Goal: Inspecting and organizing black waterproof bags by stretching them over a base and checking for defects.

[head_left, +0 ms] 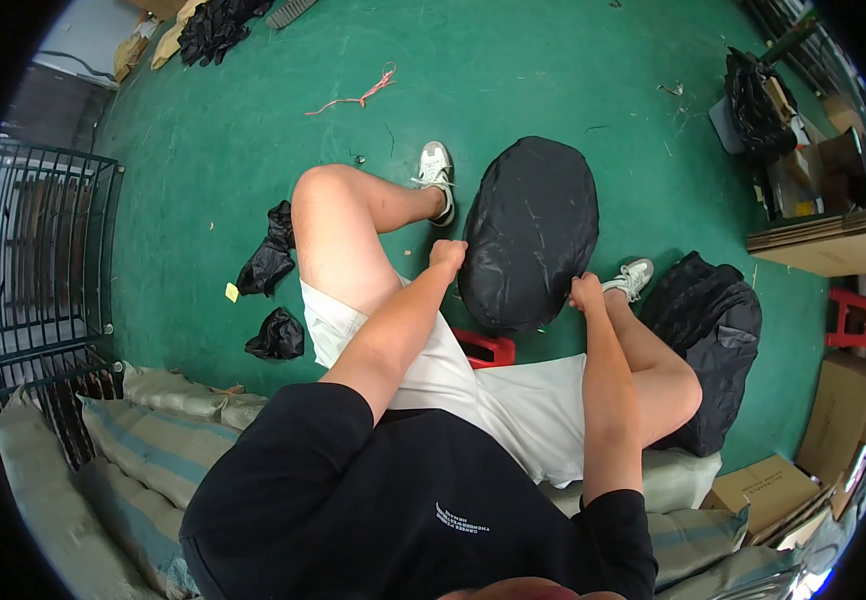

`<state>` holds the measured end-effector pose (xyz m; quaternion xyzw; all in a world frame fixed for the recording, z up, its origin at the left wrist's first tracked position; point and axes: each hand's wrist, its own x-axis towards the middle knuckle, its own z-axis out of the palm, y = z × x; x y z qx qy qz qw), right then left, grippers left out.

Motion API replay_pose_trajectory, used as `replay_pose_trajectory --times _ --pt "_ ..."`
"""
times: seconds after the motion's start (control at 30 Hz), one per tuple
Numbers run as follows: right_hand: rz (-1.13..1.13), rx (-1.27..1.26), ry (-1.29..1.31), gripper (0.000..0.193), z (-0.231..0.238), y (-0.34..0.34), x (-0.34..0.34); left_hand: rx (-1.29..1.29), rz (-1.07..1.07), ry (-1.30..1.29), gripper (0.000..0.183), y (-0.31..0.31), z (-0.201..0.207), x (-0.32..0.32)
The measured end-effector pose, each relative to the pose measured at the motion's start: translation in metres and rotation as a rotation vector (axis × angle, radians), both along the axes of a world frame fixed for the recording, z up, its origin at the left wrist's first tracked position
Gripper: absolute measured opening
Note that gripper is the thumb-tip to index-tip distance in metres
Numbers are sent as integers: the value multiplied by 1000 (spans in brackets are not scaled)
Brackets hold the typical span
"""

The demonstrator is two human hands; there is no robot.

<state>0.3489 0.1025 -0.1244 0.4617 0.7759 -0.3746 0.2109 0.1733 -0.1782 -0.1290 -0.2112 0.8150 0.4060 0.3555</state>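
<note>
Pinched from two sides: a plump oval bundle in smooth black covering [530, 235]

The left hand [448, 254] is curled in a narrow grip on the bundle's left edge, and the right hand [585, 291] nips its lower right edge; just how much covering sits between the fingers is too small to tell. The step in hand looks like working the covering at its sides. To go on with it would call for an even pull from both hands, since a one-sided tug could twist the bundle.

Nearest, pale woven sacks with blue-green stripes [158, 440] lie behind the seated person, bulging and creased. Between the thighs shows part of a glossy red plastic stool [488, 350]. Just beyond it, the bundle stands between the two shoes, its top rounded and fairly taut, with fine wrinkles and a dull sheen.

Beside the right leg slumps a large, loosely folded black bag [703, 345], softer and more rumpled than the bundle. Left of the left leg lie crumpled black scraps [278, 335], limp and thin. Farther out, a thin, tangled pink cord [363, 98] lies on the smooth, scuffed green floor [253, 100].
</note>
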Motion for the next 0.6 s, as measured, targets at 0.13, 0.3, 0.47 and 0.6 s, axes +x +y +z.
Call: replay_pose_trajectory --times 0.13,0.3,0.47,0.6 --pt "-13 492 127 29 -7 -10 13 -256 -114 467 56 21 38 20" --pt "316 578 468 53 73 -47 -16 -176 -746 984 81 30 81 31" --pt "365 402 388 50 73 -56 -19 -216 -1175 679 100 31 72 59" --pt "371 302 396 45 69 -35 -16 -338 -1231 568 98 35 94 62"
